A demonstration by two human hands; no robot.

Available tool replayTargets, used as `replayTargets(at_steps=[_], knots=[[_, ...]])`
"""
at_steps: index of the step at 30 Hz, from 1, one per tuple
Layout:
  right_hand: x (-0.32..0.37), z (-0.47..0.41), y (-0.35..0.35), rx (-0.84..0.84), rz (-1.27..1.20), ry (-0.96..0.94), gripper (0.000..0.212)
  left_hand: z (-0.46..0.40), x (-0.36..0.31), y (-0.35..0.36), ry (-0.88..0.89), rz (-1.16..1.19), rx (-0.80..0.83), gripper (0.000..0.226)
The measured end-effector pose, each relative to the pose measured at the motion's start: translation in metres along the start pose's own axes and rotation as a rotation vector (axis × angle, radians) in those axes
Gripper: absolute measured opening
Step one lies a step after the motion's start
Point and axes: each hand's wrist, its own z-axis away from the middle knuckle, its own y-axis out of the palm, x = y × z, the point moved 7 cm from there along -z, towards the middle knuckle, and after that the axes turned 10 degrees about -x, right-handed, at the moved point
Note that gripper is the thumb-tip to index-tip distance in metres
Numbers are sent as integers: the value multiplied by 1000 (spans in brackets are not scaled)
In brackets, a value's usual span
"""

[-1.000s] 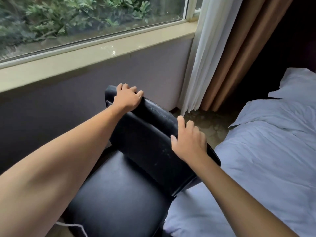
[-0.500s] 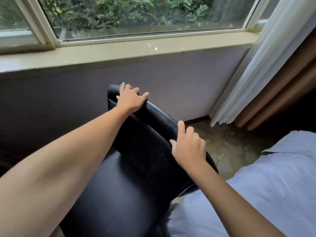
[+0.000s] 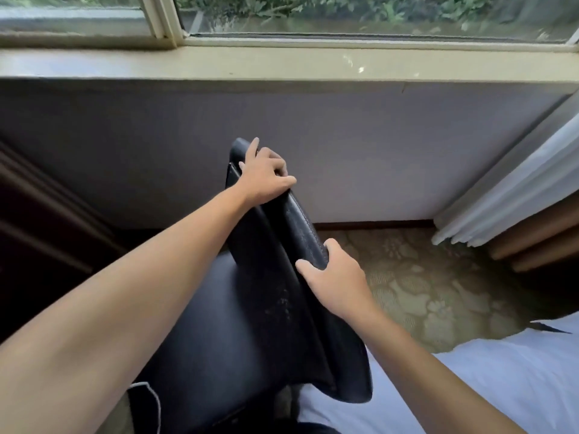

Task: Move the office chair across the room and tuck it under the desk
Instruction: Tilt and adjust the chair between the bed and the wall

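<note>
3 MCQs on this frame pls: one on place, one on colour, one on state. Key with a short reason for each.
1. Where does the bed lie relative to the chair?
A. To its right
B. To its left
C. Behind it, under the window

2. What colour is the chair?
A. White
B. Black
C. Tan

3. How do the hands meet the chair's backrest?
A. Only the left hand touches it
B. Both hover clear of it
C. Both have a grip on its top edge

Key:
1. A: the white bedding fills the lower right, beside the chair.
2. B: seat and backrest are both dark black leather-like material.
3. C: the left hand clasps the far end of the top edge, and the right hand clasps the near end.
</note>
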Motion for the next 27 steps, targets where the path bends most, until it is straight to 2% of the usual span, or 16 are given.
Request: replayTargets(at_steps=[3,5,7,10,12,16,27], knots=[[-6,18,18,237,-433,135,39,18,-9,8,45,15,28,15],[-8,32,26,332,-573,170,42,37,-13,15,73,37,12,18],[-13,47,32,357,-637,194,48,57,-17,21,97,81,-16,15],[-19,71,37,344,-635,191,53,88,-24,22,126,107,-56,11],[-24,87,39,345,-643,191,51,107,-31,22,161,36,-108,10],[-17,110,45,473,-628,183,66,133,-38,15,193,-142,-220,15],[12,155,72,557,-537,121,77,180,-10,-25,225,-167,-230,17]])
